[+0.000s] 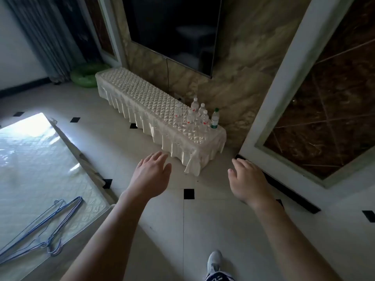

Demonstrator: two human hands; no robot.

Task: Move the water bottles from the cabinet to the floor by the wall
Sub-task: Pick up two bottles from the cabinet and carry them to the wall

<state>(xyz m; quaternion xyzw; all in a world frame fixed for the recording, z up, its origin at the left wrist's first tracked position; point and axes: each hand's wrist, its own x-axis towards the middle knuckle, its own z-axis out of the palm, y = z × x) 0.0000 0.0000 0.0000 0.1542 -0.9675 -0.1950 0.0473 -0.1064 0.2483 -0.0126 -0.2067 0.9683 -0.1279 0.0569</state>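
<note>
Both your arms reach forward over the tiled floor (162,224). Your left hand (151,175) is palm down, its fingers (160,157) loosely spread and holding nothing. Your right hand (248,181) is the same: fingers relaxed and a little apart, nothing in them. Neither hand touches anything.

The water bottles (191,117) stand upright in a tight cluster at about 12 o'clock from your hands, on the near right end of the cabinet (140,96). The cabinet is draped in a cream quilted cloth and set against the marble wall. Most bottles are clear with red labels; the green-capped bottle (214,118) stands at the 3 o'clock edge of the cluster, nearest the wall.

A dark television (174,27) hangs above the cabinet. At 9 o'clock a glass-topped counter (30,159) carries blue wire hangers (46,230). A green inflatable ring (85,78) lies past the cabinet's far end at 11 o'clock. Your grey shoe (215,260) shows at 5 o'clock.
</note>
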